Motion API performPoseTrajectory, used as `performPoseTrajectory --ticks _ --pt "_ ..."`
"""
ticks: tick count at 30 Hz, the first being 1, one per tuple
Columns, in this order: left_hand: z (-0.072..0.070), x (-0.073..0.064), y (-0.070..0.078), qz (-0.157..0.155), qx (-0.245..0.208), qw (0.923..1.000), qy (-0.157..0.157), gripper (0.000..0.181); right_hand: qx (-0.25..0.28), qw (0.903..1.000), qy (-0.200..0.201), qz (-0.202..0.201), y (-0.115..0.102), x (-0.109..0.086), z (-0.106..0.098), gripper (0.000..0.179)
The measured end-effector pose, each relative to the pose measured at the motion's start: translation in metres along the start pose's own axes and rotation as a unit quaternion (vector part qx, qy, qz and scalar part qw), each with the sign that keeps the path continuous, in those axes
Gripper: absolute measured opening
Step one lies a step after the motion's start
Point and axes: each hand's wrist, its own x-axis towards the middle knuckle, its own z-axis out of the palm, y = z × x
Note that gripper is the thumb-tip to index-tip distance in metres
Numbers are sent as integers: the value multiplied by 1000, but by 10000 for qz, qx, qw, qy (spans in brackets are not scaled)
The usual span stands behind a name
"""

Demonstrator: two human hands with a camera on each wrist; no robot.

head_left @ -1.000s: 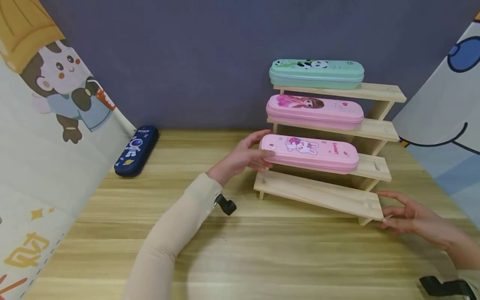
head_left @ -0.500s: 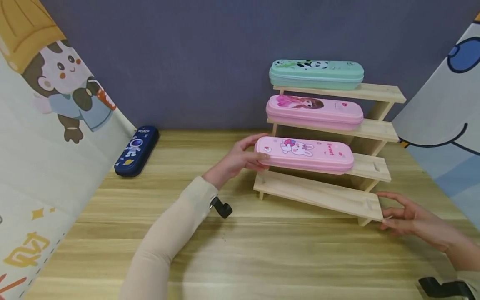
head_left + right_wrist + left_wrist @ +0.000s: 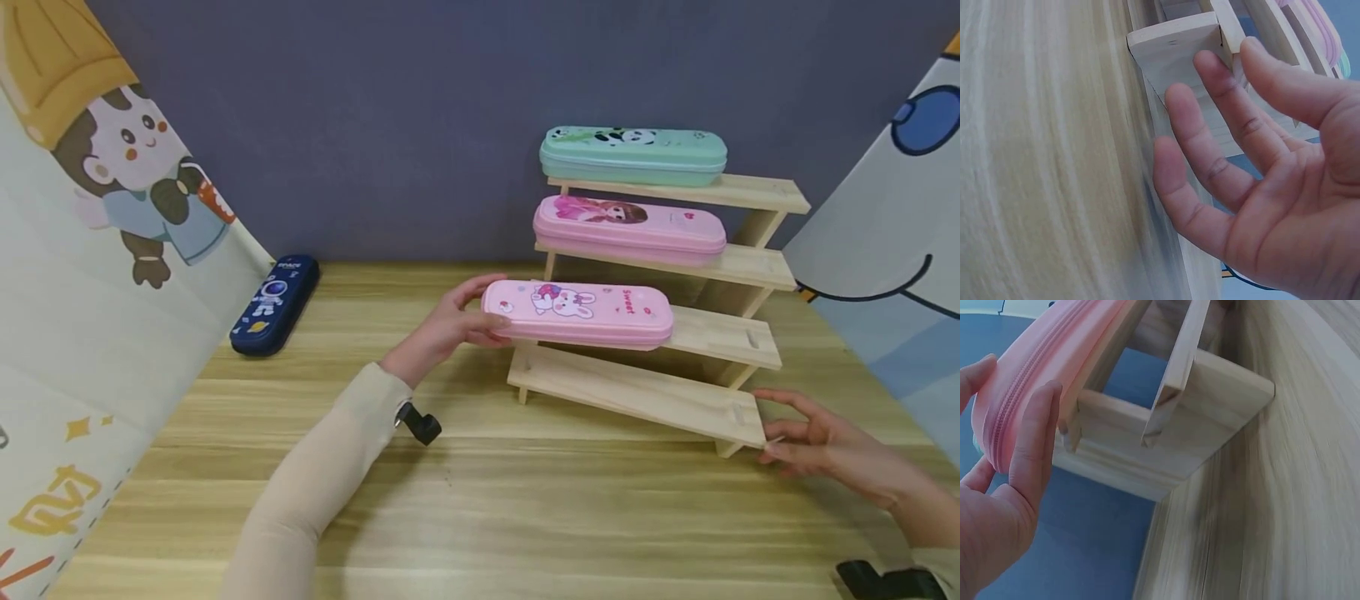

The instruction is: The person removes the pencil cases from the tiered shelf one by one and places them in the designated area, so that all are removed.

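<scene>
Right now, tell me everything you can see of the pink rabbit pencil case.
The pink rabbit pencil case is long and round-cornered, smooth like moulded plastic, with a closed zip along its side. Printed on top are a white rabbit and the word Sweet. It lies lid up, apparently touching the second-lowest wooden shelf, its left end jutting past it, gripped by the left hand.

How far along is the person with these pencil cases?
Perhaps partway, if the cases are coming off the rack. Seemingly done: the navy case lies on the table. In hand: the left hand grips the pink bunny case, which has slid left past the rack's side. Remaining: the mint case and pink girl case sit on upper shelves.
</scene>
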Motion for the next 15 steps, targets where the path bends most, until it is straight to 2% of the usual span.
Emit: performPoseTrajectory --ticks 8,15 --pt "-19 -14 0 145 69 9998 101 70 102 9999 -66 -9 2 0 0 74" --pt "-33 -27 2 401 81 9992 44 70 -33 9999 -114 103 -1 1 -4 72"
